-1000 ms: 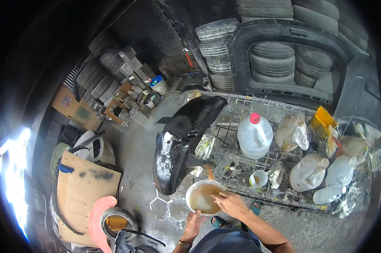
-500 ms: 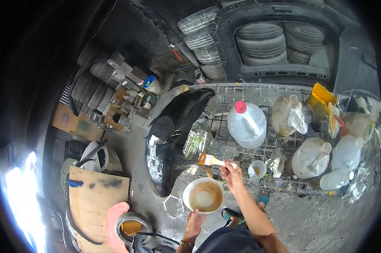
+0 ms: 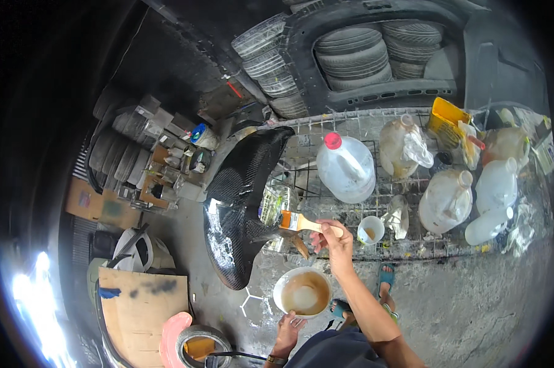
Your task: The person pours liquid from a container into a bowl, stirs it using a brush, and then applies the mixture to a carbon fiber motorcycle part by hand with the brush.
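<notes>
My right hand (image 3: 336, 245) grips the pale wooden handle of a paintbrush (image 3: 311, 225). The brush's orange end points left, at the near-right edge of a glossy black part with a carbon-fibre weave (image 3: 233, 211); whether the bristles touch it I cannot tell. That part lies at the left end of a wire-grid table (image 3: 375, 211). Below the brush, my left hand (image 3: 287, 328) holds a white bowl (image 3: 282, 300) by its near rim, with a thin brownish residue inside. A small white cup (image 3: 371, 230) with some brownish contents stands just right of my right hand.
Across the grid stand a big clear jug with a red cap (image 3: 347, 168), several cloudy plastic jugs (image 3: 447, 201) and a yellow basket (image 3: 448, 122). Tyres (image 3: 353, 58) are stacked behind. A wooden board (image 3: 143, 313) and a tyre (image 3: 203, 343) lie at lower left.
The whole view has shifted, with the table's things now further left. Relative to the black part, the brush has moved slightly up and right, and the bowl sits a little lower and further right.
</notes>
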A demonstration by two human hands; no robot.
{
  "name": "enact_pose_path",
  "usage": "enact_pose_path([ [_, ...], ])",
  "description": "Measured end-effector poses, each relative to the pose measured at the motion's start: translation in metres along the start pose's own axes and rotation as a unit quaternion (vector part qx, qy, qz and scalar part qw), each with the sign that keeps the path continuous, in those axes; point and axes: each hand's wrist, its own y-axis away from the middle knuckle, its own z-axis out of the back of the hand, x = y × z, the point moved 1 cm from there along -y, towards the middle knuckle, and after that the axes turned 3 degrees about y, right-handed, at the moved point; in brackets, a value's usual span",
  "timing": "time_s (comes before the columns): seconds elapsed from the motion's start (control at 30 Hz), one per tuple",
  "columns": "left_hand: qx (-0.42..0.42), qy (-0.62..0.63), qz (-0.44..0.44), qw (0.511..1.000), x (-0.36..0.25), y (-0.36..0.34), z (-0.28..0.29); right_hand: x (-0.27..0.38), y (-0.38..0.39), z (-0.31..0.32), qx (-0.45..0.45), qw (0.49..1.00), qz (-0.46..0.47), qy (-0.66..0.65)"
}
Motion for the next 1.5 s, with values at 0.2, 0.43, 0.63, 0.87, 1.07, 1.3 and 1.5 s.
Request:
enact_pose_path([
  [0.2, 0.040, -0.047, 0.019, 0.998, -0.012, -0.011, 0.040, -0.095, 0.003, 0.047, -0.047, 0.981, -0.071, -0.174],
  [0.43, 0.060, -0.054, 0.024, 0.996, -0.018, -0.013, 0.082, -0.162, 0.004, 0.085, -0.168, 0.985, -0.031, -0.030],
  [0.63, 0.057, -0.052, 0.007, 0.997, -0.018, -0.018, 0.115, -0.150, 0.026, 0.071, 0.058, 0.782, 0.247, 0.569],
  [0.87, 0.080, -0.042, -0.004, 0.996, -0.010, -0.017, 0.121, -0.066, 0.035, 0.012, 0.163, 0.685, 0.321, 0.633],
  [1.07, 0.072, 0.017, 0.002, 0.997, 0.008, -0.009, 0.124, -0.052, 0.044, 0.028, 0.216, 0.654, 0.226, 0.689],
  [1.3, 0.050, 0.011, -0.003, 0.999, 0.020, -0.009, 0.122, -0.075, 0.007, 0.006, 0.242, 0.608, 0.235, 0.719],
  [1.5, 0.039, 0.023, -0.013, 0.999, 0.020, -0.003, 0.117, -0.048, 0.027, -0.029, 0.245, 0.590, 0.325, 0.697],
])
